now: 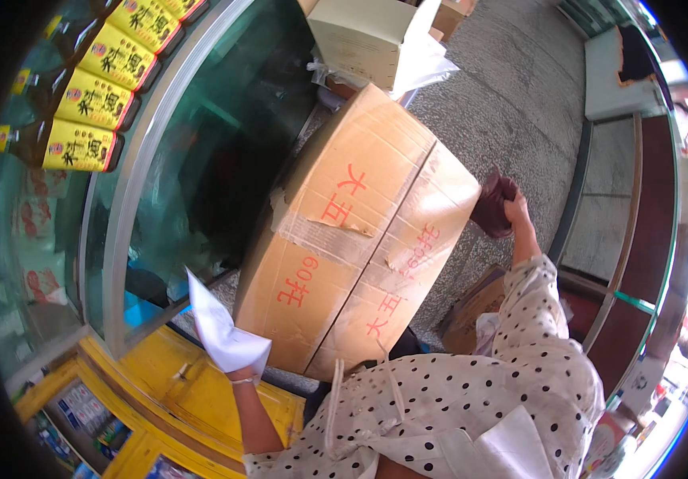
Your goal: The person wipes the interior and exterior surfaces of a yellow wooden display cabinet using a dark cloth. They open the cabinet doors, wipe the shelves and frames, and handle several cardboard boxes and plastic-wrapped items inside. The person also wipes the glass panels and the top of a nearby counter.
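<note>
A large brown cardboard carton [344, 239] stands upright before me, bearing red writing. A dark seam runs along its closed top flaps, and the clear tape across them is torn and lifting. My left hand [243, 375] is at the carton's near left side, gripping a folded white sheet of paper [224, 335] that hides most of the fingers. Beyond the carton's right corner, my right hand [516, 209] grasps a crumpled dark maroon cloth [493, 206]. The cloth hangs close to that corner; whether it touches the cardboard I cannot tell.
A glass cabinet [218, 138] with yellow-labelled bottles [83, 146] runs along the left. Below it is a yellow wooden cupboard [200, 383]. A smaller open carton [359, 39] sits behind the large one. At right, over speckled flooring [493, 120], a flattened carton [470, 317] lies near a counter [655, 197].
</note>
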Available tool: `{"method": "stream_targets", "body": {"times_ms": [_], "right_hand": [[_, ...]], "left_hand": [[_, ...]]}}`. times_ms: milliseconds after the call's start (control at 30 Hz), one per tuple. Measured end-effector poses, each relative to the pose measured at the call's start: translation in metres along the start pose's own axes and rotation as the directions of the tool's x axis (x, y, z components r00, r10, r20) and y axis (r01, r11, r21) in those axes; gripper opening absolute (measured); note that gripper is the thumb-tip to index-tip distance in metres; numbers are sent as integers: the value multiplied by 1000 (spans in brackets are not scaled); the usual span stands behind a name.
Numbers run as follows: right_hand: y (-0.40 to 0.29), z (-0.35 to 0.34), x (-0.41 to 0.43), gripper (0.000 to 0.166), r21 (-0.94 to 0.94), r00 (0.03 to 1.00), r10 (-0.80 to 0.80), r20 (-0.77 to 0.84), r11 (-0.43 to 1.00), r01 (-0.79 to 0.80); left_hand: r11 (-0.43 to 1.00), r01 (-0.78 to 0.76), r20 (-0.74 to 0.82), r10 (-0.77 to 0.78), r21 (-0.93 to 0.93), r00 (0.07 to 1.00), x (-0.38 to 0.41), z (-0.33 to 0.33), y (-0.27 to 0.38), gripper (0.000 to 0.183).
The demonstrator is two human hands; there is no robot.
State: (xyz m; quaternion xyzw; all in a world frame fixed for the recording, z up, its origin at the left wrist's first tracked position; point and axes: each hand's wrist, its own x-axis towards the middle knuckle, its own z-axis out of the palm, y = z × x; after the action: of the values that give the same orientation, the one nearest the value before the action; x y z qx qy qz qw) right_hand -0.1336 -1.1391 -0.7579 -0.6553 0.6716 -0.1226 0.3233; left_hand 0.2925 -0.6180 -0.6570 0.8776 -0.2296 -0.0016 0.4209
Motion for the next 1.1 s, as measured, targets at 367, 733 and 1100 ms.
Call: {"method": "stream_targets", "body": {"times_ms": [367, 733, 1100], "right_hand": [[-34, 22, -7, 40, 323, 858, -31, 513, 933, -160], [51, -174, -219, 53, 483, 958, 169, 233, 835, -265], [-11, -117, -203, 53, 510, 995, -3, 101, 859, -49]], "left_hand": [[981, 167, 218, -185, 99, 958, -61, -41, -76, 42], [924, 262, 593, -49, -279, 804, -55, -34, -6, 43], [965, 122, 504, 11, -231, 864, 59, -23, 15, 33]]}}
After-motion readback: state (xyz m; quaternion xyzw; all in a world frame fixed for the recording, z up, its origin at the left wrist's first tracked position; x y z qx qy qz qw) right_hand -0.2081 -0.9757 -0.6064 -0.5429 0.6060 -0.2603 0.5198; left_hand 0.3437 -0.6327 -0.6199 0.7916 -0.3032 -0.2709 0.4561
